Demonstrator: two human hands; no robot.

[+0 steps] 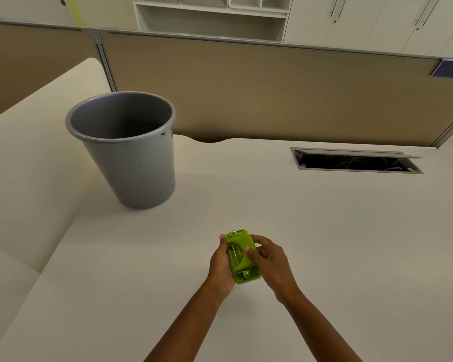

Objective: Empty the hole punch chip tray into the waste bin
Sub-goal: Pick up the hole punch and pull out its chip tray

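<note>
Green and small, the one hole punch (242,257) sits near us, held over the desk (324,231). Our left hand (221,265) cups its side and our right hand (268,259) pinches the top, probably to free the tray. One grey waste bin (126,150) waits far left.

Hole punch (242,257) glossy green plastic w/ metal bits; bin (126,152) prob. matt grey plastic; desk (324,231) smooth matt

A blue sign (451,70) on the partition (272,92) shows cut-off white letters "On".
</note>
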